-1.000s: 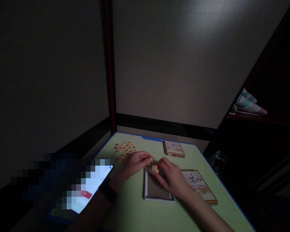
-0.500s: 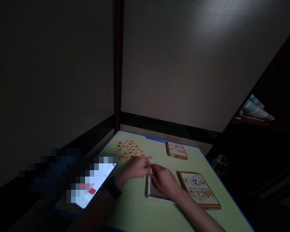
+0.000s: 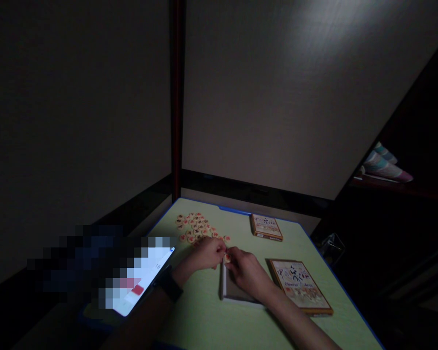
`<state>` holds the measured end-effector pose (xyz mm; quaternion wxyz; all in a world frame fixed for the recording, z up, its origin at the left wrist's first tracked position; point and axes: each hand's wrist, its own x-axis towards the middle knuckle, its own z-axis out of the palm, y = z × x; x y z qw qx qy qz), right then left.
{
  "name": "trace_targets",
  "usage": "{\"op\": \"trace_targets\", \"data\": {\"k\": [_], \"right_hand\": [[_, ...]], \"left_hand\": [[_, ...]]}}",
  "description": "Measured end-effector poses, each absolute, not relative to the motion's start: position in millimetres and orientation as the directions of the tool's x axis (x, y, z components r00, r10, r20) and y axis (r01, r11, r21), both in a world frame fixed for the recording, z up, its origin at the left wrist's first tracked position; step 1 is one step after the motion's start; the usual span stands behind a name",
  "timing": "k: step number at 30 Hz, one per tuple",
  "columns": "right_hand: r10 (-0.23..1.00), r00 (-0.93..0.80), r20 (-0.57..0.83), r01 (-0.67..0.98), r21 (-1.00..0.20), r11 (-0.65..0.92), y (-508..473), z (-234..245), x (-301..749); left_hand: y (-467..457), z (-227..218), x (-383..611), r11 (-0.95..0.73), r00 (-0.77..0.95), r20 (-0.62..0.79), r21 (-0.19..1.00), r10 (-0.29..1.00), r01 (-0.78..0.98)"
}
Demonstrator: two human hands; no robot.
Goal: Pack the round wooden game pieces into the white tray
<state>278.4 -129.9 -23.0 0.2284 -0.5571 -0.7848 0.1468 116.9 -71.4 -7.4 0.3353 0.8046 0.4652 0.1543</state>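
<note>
Where the lit screen [image 3: 146, 274] ends and the green table [image 3: 204, 321] begins, loose round discs [image 3: 196, 227] lie spread towards the far edge. Just beyond them the left hand [image 3: 204, 253] has its fingers curled narrow, tips against one pale disc [image 3: 227, 257]. Whether it grips too, the dimness hides. The right hand [image 3: 247, 273] pinches that disc over the far left corner of the shallow tray [image 3: 230, 291]. Small, stiff and light, likely smooth-faced, it is best held by its rim. A printed box lid [image 3: 299, 284] lies furthest right.

Green table [image 3: 204, 316], blue-edged: loose round pieces [image 3: 195, 226], small printed box [image 3: 266, 227], larger printed box [image 3: 299, 286] (nearer), open grey tray [image 3: 236, 294].
</note>
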Motion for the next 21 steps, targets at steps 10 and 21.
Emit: {"op": "trace_targets", "data": {"k": [10, 21], "right_hand": [[0.933, -0.296, 0.205, 0.784, -0.506, 0.36, -131, -20, 282], [0.944, -0.274, 0.184, 0.795, -0.509, 0.33, -128, -22, 282]], "left_hand": [[-76, -1, 118, -0.35, 0.505, -0.054, 0.657, 0.861, 0.667], [-80, 6, 117, -0.385, 0.512, -0.039, 0.611, 0.858, 0.692]]}}
